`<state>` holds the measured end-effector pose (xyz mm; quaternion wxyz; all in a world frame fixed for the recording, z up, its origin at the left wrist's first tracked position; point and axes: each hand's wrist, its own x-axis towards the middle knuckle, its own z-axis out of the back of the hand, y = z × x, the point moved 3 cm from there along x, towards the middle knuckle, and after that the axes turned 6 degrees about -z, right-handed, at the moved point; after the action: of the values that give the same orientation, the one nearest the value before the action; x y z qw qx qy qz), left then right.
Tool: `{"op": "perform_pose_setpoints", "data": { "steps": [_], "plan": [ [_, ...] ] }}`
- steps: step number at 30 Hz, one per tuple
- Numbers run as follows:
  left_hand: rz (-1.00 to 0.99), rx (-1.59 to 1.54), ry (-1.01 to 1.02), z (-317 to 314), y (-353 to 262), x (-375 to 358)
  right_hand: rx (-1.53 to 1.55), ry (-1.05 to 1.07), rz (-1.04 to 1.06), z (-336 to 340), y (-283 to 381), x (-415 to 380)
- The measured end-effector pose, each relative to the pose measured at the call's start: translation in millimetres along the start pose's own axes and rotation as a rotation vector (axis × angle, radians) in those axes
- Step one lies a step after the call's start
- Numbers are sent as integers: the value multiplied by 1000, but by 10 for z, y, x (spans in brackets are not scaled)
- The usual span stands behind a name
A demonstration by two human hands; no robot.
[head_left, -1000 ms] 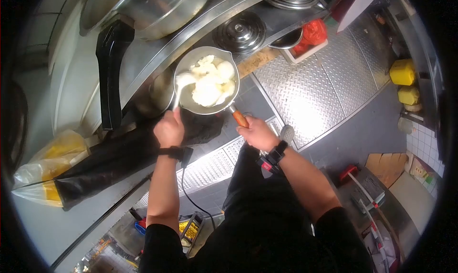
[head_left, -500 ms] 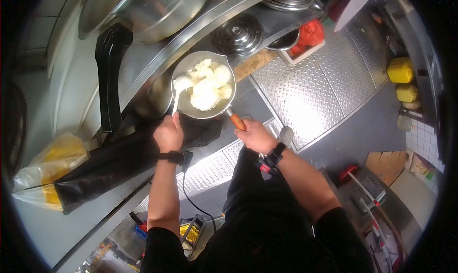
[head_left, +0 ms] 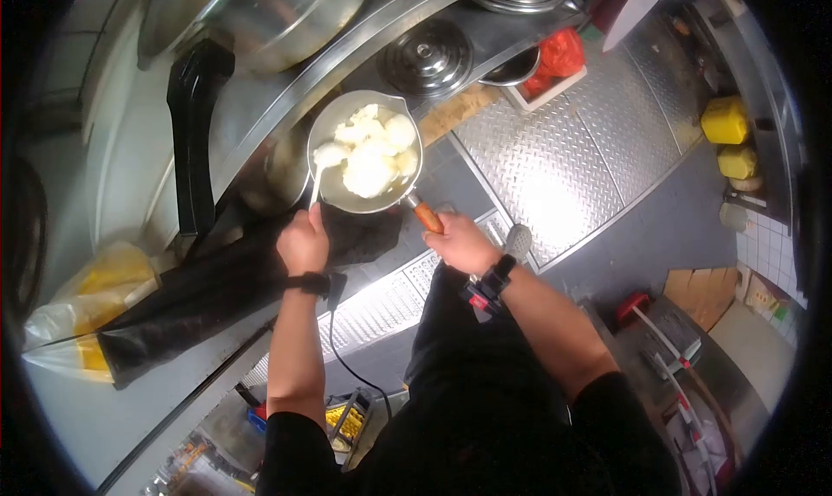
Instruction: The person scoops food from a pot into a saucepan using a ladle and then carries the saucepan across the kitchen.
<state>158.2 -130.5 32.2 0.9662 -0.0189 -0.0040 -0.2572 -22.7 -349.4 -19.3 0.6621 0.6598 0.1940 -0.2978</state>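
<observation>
A round metal saucepan (head_left: 333, 190) with a wooden handle (head_left: 426, 218) is held in the upper middle of the view. My right hand (head_left: 466, 243) is wrapped round that handle. Pale, lumpy food (head_left: 371, 161) lies in the pan, its brightest part washed out by glare. My left hand (head_left: 303, 241) grips the thin light handle of a white spoon (head_left: 317, 182), whose bowl rests at the left of the food inside the pan.
A large pot with a black handle (head_left: 192, 141) stands at the upper left. Below it lie a black bag (head_left: 199, 301) and a clear bag with yellow contents (head_left: 108, 288). Metal lids (head_left: 425, 56) and a tray with red bags (head_left: 555, 89) are beyond the pan. Yellow containers (head_left: 726, 122) stand right.
The pan, spoon and both hands appear shifted very slightly left in the view, along with nearby surroundings. Both grips look the same.
</observation>
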Motion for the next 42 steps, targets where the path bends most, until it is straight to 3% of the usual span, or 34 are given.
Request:
{"op": "perform_pose_setpoints", "data": {
  "steps": [14,17,27,30,33,34,37,39,42],
  "plan": [
    [159,-533,7,198,-227,-79,-19,-10,-29,5,-69,42],
    [27,-382,64,-11,-192,-112,-18,-8,-35,5,0,-1],
    [69,-437,-20,-28,-202,-243,-19,-26,-26,-20,-58,6],
    [-10,-453,-80,-62,-273,-71,-42,-55,-4,80,10,85],
    [-1,-298,39,-63,-187,-177,-86,-25,-8,-24,-35,-59],
    [17,-365,-44,-39,-198,-175,-121,-55,27,47,16,8],
    [51,-323,56,-19,-167,-359,-50,-19,-23,-43,-67,-128],
    [39,-423,-37,-25,-232,-186,-27,-48,-21,171,61,108],
    [25,-320,74,-38,-212,-193,-171,50,55,3,-28,-47]
  ]
}}
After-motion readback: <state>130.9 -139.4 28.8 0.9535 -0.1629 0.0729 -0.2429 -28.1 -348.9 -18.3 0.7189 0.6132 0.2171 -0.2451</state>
